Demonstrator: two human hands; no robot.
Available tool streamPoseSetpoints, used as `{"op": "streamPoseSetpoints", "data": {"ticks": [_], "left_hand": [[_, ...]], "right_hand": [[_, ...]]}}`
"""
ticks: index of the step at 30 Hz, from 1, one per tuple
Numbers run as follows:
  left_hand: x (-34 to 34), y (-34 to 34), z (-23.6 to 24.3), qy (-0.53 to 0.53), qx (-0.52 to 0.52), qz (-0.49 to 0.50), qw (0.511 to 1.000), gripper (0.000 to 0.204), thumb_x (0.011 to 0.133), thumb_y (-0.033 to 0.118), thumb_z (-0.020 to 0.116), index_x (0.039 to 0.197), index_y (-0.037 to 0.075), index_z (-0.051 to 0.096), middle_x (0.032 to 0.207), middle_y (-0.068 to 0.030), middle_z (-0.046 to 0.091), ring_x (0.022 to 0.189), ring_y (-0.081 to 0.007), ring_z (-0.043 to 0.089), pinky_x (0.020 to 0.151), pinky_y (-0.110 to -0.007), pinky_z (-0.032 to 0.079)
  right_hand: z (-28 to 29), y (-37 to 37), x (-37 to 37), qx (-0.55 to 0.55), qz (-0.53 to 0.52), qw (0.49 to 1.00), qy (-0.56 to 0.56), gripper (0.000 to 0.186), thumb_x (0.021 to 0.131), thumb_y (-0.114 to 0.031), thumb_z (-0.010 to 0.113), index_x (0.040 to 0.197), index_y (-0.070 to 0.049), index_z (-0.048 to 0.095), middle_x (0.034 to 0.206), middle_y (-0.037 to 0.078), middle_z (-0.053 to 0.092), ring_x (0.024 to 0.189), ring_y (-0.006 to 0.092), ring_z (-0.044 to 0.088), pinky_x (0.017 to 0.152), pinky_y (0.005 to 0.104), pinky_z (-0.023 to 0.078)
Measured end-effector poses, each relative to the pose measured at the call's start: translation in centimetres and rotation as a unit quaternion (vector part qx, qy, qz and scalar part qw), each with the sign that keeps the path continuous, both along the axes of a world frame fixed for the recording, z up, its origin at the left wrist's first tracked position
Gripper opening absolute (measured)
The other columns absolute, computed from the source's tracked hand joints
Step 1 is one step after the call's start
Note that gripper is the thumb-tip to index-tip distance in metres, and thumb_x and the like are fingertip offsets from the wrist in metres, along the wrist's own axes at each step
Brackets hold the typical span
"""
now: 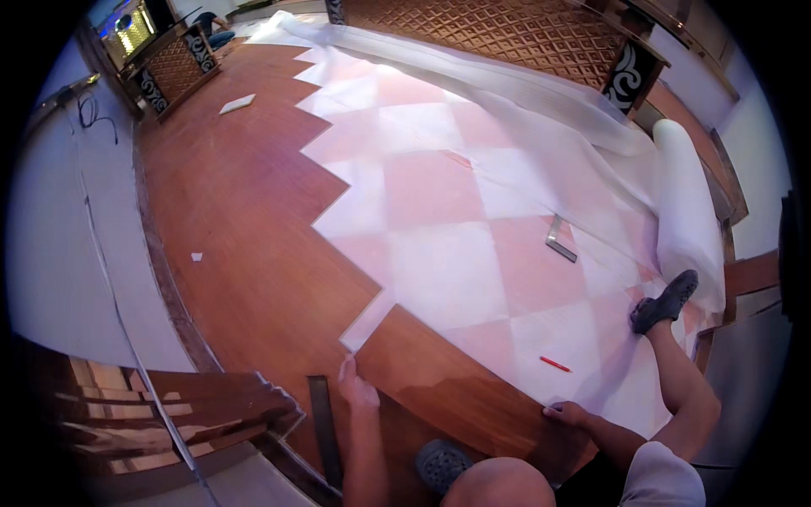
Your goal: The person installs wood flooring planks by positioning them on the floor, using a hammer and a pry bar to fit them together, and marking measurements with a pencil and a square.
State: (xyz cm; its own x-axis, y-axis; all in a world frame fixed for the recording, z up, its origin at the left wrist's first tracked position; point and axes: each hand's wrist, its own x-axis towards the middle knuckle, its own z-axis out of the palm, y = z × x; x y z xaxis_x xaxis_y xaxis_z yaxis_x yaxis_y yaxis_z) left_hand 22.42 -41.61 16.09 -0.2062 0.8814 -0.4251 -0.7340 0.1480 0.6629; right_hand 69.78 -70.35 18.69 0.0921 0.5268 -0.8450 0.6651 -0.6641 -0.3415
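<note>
A reddish-brown wooden floor plank [473, 359] lies slantwise in front of me over the white underlay [443, 270], with a narrow pale gap between its far left end and the laid flooring. My left hand [361, 390] is at its near left corner, fingers closed on the edge. My right hand [570, 413] grips its right end, thumb on top and the other fingers mostly hidden. Left of my left forearm lies a dark flat bar [323, 431]. A red pencil [555, 364] rests on the underlay beyond the plank. Farther off lies a try square [561, 242].
Laid brown flooring [245, 194] ends in a stepped edge. A thick roll of white foam sheet [686, 198] stands along the right. My dark clogs [443, 466] are near the plank. Glossy boards [160, 414] lie at lower left. Carved counters [481, 34] and another person [211, 27] are at the back.
</note>
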Motion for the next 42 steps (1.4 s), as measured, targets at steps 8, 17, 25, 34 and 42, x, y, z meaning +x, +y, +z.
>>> {"op": "streamPoseSetpoints", "data": {"ticks": [8,17,25,34,42], "left_hand": [[0.3,0.9,-1.1,0.097,-0.030,-0.026,0.994,0.038,0.100,0.016,0.064,0.134,0.002,0.054,0.126,-0.0037,0.059,0.116,-0.0152,0.056,0.100,-0.033,0.047],[-1.1,0.9,2.0,0.575,-0.088,-0.050,0.812,0.041,0.096,0.016,0.068,0.131,-0.002,0.057,0.126,-0.0184,0.064,0.121,-0.0297,0.058,0.102,-0.038,0.046],[-1.0,1.1,-0.7,0.741,0.005,-0.016,0.671,0.050,0.090,0.022,0.072,0.134,0.001,0.059,0.136,-0.0152,0.061,0.125,-0.0355,0.055,0.107,-0.044,0.042],[-0.6,1.3,-4.1,0.817,0.038,-0.012,0.576,0.045,0.088,0.019,0.070,0.131,0.006,0.064,0.141,-0.0068,0.060,0.129,-0.0299,0.054,0.109,-0.046,0.039],[-1.5,0.8,-3.6,0.826,0.018,-0.048,0.562,0.043,0.091,0.015,0.066,0.133,0.007,0.063,0.143,-0.0080,0.058,0.130,-0.0300,0.053,0.110,-0.045,0.037]], "right_hand": [[-1.5,-2.0,0.3,0.154,-0.033,0.981,-0.111,0.066,0.098,-0.060,0.050,0.084,0.003,0.065,0.079,0.024,0.064,0.077,0.0346,0.063,0.075,0.0463,0.047],[1.4,1.5,-6.3,0.227,-0.165,0.954,-0.102,0.058,0.099,-0.045,0.062,0.067,0.002,0.050,0.060,0.002,0.037,0.062,0.0131,0.037,0.055,0.0358,0.034],[1.8,3.9,-8.3,0.214,-0.134,0.959,-0.128,0.062,0.100,-0.051,0.058,0.067,0.002,0.050,0.060,0.006,0.036,0.062,0.0161,0.037,0.056,0.0389,0.034],[1.7,4.1,-7.6,0.181,-0.108,0.964,-0.162,0.063,0.100,-0.051,0.057,0.072,0.005,0.059,0.059,0.016,0.046,0.060,0.0204,0.041,0.058,0.0414,0.039],[1.4,3.6,-8.1,0.171,-0.087,0.966,-0.174,0.061,0.101,-0.050,0.056,0.073,0.004,0.059,0.061,0.019,0.049,0.059,0.0236,0.042,0.059,0.0434,0.039]]}}
